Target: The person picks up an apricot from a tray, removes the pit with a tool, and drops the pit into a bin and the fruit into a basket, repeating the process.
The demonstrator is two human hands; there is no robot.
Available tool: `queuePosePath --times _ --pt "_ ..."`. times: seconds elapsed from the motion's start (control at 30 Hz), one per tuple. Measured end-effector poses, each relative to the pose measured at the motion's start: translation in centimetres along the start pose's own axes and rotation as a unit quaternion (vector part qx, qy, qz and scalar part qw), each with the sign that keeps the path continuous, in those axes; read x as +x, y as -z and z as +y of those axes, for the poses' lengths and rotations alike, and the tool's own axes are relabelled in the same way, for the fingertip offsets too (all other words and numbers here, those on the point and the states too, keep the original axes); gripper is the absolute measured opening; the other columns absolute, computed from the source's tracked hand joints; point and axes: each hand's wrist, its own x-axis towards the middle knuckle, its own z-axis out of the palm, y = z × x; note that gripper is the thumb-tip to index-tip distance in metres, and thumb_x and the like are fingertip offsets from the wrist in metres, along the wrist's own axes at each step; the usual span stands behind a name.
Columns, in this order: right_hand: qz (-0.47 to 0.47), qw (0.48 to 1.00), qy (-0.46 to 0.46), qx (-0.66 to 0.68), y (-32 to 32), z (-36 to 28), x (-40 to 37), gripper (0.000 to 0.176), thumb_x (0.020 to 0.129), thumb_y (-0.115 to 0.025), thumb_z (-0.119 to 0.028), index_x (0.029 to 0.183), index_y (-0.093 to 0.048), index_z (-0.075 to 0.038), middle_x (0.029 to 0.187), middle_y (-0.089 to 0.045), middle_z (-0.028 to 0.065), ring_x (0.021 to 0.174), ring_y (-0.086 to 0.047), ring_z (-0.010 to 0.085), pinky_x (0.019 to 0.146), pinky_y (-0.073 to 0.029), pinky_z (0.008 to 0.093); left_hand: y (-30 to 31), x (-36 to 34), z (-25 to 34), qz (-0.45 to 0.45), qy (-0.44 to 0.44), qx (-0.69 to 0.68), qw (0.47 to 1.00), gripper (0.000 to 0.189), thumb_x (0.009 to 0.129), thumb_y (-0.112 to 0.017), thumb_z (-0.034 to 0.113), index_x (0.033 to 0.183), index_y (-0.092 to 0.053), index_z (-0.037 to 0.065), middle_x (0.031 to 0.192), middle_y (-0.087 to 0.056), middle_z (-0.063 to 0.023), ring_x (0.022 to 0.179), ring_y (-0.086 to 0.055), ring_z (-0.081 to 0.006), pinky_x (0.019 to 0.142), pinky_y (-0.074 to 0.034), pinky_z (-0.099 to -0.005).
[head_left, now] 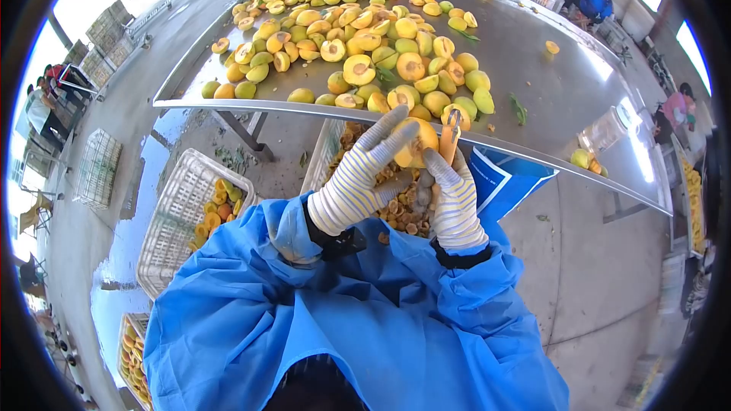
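Note:
Both hands wear striped gloves with grey fingers. My left hand (365,171) has its fingers wrapped round a yellow halved fruit (412,146) at the table's near edge. In my right hand (454,194) is a small tool with an orange handle (449,141) and a metal tip pointing up, beside the fruit. Its fingertips also come up to the fruit's lower right side. A large heap of yellow and green fruit halves (358,42) lies on the metal table (525,61) just beyond my hands.
A crate (190,205) of fruit halves stands at the left, another (131,350) lower left. Below my hands is a crate of brown pits (400,217). A blue bag (499,179) hangs by the table edge. A clear container (605,129) is at the right; people are in the background.

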Motion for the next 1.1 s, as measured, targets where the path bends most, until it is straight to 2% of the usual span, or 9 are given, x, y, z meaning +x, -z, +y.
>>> queuePosePath --times 0.1,0.17,0.2,0.37,0.5,0.53,0.7,0.9,1.1 --pt "-0.011 1.0 -0.015 0.002 0.4 -0.3 0.1 0.037 0.089 -0.07 -0.025 0.119 -0.056 -0.008 0.059 -0.048 -0.0013 0.043 -0.046 0.0098 0.038 -0.037 0.0238 -1.1 -0.9 0.6 0.084 0.157 -0.437 0.881 0.056 0.091 -0.068 0.021 0.141 -0.046 0.01 0.14 -0.049 -0.0102 0.127 -0.052 -0.0253 0.103 -0.046 -0.0383" --pt "-0.022 0.999 -0.001 -0.045 0.4 0.1 0.1 0.037 0.091 -0.067 -0.022 0.122 -0.053 -0.008 0.061 -0.049 -0.0012 0.043 -0.046 0.0093 0.038 -0.037 0.0232 -0.7 -0.4 -0.7 0.096 0.231 -0.591 0.767 0.055 0.097 -0.061 0.031 0.143 -0.042 0.007 0.136 -0.052 -0.0095 0.123 -0.054 -0.0221 0.102 -0.047 -0.0382" --pt "-0.027 0.997 0.009 -0.067 0.4 0.5 0.2 0.037 0.091 -0.066 -0.021 0.123 -0.052 -0.009 0.062 -0.05 -0.0012 0.044 -0.047 0.009 0.038 -0.037 0.0229 -1.4 -0.6 -1.5 0.101 0.244 -0.595 0.759 0.052 0.099 -0.056 0.038 0.14 -0.046 0.007 0.13 -0.055 -0.0093 0.12 -0.055 -0.0197 0.101 -0.048 -0.037" --pt "-0.012 0.978 -0.001 -0.207 0.5 1.0 0.2 0.033 0.094 -0.062 -0.02 0.122 -0.05 -0.005 0.07 -0.053 -0.0002 0.045 -0.049 0.0092 0.039 -0.04 0.0241 -3.2 -1.8 -5.4 0.188 0.249 -0.551 0.774 0.048 0.099 -0.058 0.032 0.138 -0.05 0.007 0.125 -0.059 -0.0078 0.117 -0.057 -0.0185 0.1 -0.048 -0.0332" --pt "-0.059 0.842 0.233 -0.483 1.4 2.8 0.1 0.026 0.097 -0.06 -0.027 0.109 -0.054 -0.005 0.071 -0.063 0.0179 0.059 -0.062 0.0375 0.052 -0.045 0.0446 -2.6 -1.7 -6.0 0.236 0.249 -0.494 0.799 0.048 0.096 -0.062 0.036 0.133 -0.053 0.006 0.12 -0.062 -0.0068 0.111 -0.059 -0.0179 0.096 -0.049 -0.0319" --pt "-0.065 0.821 0.223 -0.521 1.0 2.8 -0.2 0.026 0.096 -0.059 -0.029 0.106 -0.054 -0.005 0.074 -0.063 0.0256 0.069 -0.062 0.0454 0.055 -0.046 0.0506 -2.5 -1.7 -6.3 0.243 0.247 -0.487 0.802 0.049 0.096 -0.062 0.038 0.131 -0.054 0.005 0.119 -0.062 -0.0066 0.109 -0.06 -0.0177 0.094 -0.049 -0.0317" --pt "-0.075 0.74 0.2 -0.638 0.6 3.3 -0.1 0.03 0.095 -0.059 -0.032 0.107 -0.054 -0.005 0.072 -0.064 0.0237 0.067 -0.063 0.0438 0.057 -0.048 0.0508 -2.1 -1.8 -5.9 0.244 0.274 -0.48 0.797 0.062 0.093 -0.053 0.062 0.118 -0.06 0.006 0.108 -0.065 -0.0068 0.098 -0.062 -0.0172 0.091 -0.05 -0.0318" --pt "-0.071 0.705 0.193 -0.679 0.2 3.8 -0.1 0.031 0.095 -0.058 -0.03 0.105 -0.054 -0.001 0.071 -0.063 0.0244 0.066 -0.063 0.0438 0.057 -0.048 0.0515 -2.5 -2.0 -6.5 0.246 0.275 -0.397 0.84 0.07 0.09 -0.047 0.07 0.112 -0.061 0.004 0.103 -0.065 -0.008 0.095 -0.062 -0.0165 0.089 -0.05 -0.0305" --pt "-0.102 0.678 0.162 -0.709 -0.3 4.1 -0.7 0.033 0.097 -0.053 -0.033 0.103 -0.051 -0.001 0.069 -0.061 0.0252 0.065 -0.061 0.0452 0.057 -0.046 0.0533 -2.0 -2.1 -6.3 0.241 0.311 -0.383 0.836 0.079 0.088 -0.043 0.075 0.105 -0.062 0.0 0.089 -0.066 -0.0099 0.081 -0.064 -0.0161 0.077 -0.054 -0.0286"
